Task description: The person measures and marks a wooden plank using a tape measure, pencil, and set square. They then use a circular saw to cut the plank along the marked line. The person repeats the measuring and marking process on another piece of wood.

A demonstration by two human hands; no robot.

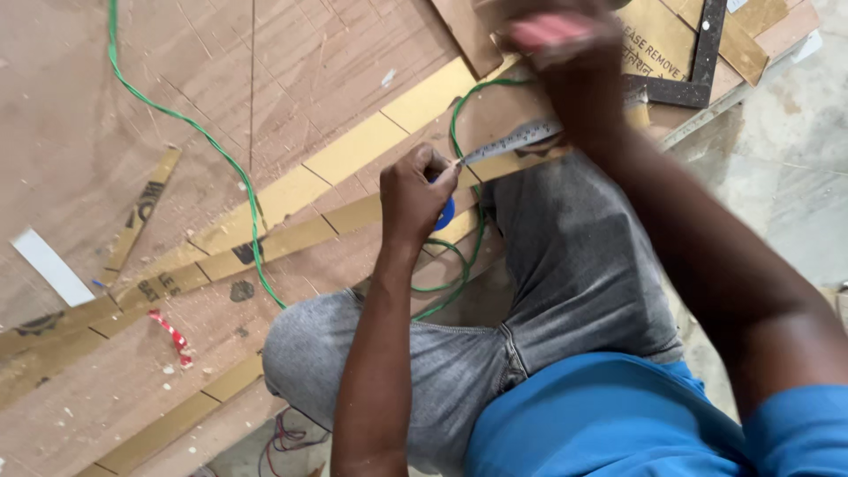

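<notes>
The left hand point(415, 190) is clamped on a blue tape case point(446, 213), with the steel tape point(512, 140) drawn out toward the right hand point(565, 40). The right hand is blurred and possibly grips the tape end; its closure cannot be told. Risk: the tape may snap back, or snag the green cable point(459, 115) beneath it, if either grip slackens.

Green cable point(177, 119); silver-grey tape blade point(512, 141) with dark graduations; blue tape case point(444, 214); golden-tan strips point(353, 150); red-and-white twisted scrap point(172, 336); black square point(702, 57); white strip point(49, 265).
</notes>
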